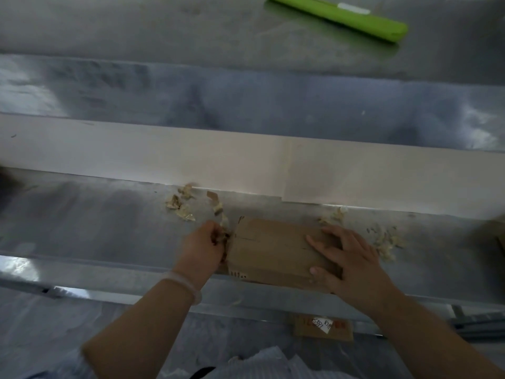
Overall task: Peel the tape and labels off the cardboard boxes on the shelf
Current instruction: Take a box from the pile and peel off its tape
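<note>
left hand [207,242] is curled at the left end of the box [273,250], pinching a crumpled strip of tape [224,222] that rises from that end. the hand is blurred, so the exact grip is hard to read. right hand [347,258] lies flat on the right half of the box with its fingers spread and straight and its thumb against the near edge. it presses down rather than gripping.

the box lies flat on the metal shelf [95,228], close to the near edge. a small printed patch [237,274] shows at its near left corner and may be a label remnant. tape scraps [180,205] lie behind the left hand, and more scraps [385,242] lie to the right of the box. a green tube [341,17] rests on a higher surface far behind. below the shelf, a cardboard piece [322,326] carries a white label.

likely risks: a sharp pull could snap the tape short and leave a stuck stub, or tear away the box's paper skin. with only a flat palm holding it, the box could slide left or tip off the near edge. sticky tape may also cling to the fingers.
</note>
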`<action>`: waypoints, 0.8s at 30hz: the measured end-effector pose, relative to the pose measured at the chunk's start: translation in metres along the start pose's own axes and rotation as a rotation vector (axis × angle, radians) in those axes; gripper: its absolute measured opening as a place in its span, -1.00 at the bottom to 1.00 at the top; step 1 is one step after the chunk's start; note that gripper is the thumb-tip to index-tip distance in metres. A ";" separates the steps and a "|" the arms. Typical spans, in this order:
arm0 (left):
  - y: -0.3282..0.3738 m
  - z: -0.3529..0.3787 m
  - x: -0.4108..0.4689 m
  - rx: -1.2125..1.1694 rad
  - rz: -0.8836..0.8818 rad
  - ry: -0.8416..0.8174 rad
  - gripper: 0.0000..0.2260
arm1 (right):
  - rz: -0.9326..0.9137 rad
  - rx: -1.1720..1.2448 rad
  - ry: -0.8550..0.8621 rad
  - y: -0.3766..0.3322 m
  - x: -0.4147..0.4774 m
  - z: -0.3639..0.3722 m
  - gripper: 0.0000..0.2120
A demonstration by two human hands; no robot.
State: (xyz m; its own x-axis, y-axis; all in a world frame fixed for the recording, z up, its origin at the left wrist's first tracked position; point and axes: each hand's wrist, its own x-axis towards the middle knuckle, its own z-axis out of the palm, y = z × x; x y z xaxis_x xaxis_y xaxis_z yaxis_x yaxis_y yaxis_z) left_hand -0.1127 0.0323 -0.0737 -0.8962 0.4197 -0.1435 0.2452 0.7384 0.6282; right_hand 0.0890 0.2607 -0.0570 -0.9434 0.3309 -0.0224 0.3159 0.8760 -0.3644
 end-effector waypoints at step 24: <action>0.008 -0.053 0.028 0.001 0.135 0.029 -0.82 | 0.424 0.220 0.198 -0.026 -0.026 0.008 -0.20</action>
State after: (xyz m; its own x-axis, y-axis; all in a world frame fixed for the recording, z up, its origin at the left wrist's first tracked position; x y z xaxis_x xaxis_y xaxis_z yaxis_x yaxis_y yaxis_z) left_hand -0.1556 0.0220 -0.0320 -0.8651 0.5003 -0.0358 0.3650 0.6768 0.6393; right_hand 0.1046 0.2262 -0.0544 -0.6931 0.7196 -0.0422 0.6177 0.5627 -0.5494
